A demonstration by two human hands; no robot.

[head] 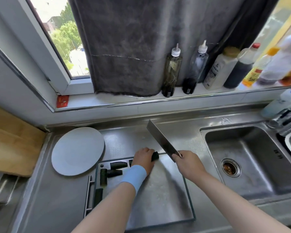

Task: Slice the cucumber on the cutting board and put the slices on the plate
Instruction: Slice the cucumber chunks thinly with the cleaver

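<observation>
A steel cutting board (pixel 160 190) lies on the counter in front of me. My left hand (pixel 144 159) grips a dark green cucumber piece (pixel 155 156) at the board's far edge. My right hand (pixel 186 163) holds the handle of a cleaver (pixel 161 139), whose blade is raised and points away to the upper left, just right of the cucumber piece. Several cut cucumber chunks (pixel 118 165) lie on the left part of the board. A white plate (pixel 77 150) sits left of the board with nothing on it.
A steel sink (pixel 252 158) with a drain strainer lies to the right. Several bottles (pixel 172 71) stand on the window sill behind, under a grey towel (pixel 133 47). A wooden board (pixel 12 142) leans at the far left. A bar handle (pixel 89 195) edges the cutting board's left side.
</observation>
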